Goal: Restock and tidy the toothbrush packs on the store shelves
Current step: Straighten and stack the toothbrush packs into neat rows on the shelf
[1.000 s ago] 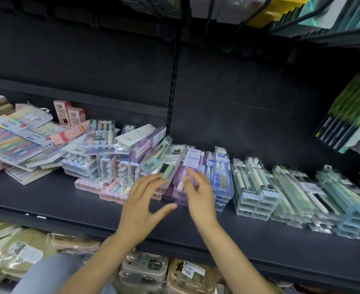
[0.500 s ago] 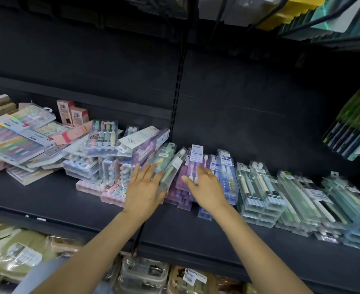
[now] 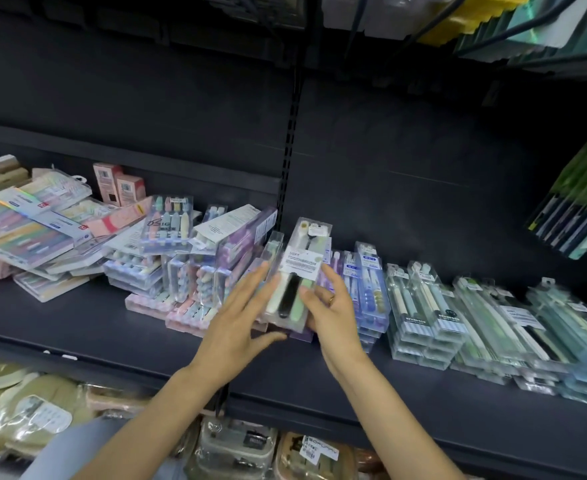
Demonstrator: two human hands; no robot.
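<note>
Clear plastic three-brush toothbrush pack (image 3: 293,285): pinched in right hand (image 3: 330,308); left hand (image 3: 240,317) spread flat alongside. Right-side clear green packs (image 3: 492,320) rowed; left pastel heap (image 3: 167,258) jumbled, pending.

A clear plastic three-toothbrush pack (image 3: 297,271) is held tilted above the dark metal shelf (image 3: 77,327), between the left hand (image 3: 241,320) and the right hand (image 3: 331,313). Left of this pack, a jumbled heap of pastel packs (image 3: 181,258) is piled on the shelf; right of it, rows of clear stacked packs (image 3: 423,313) are ranged.
</note>
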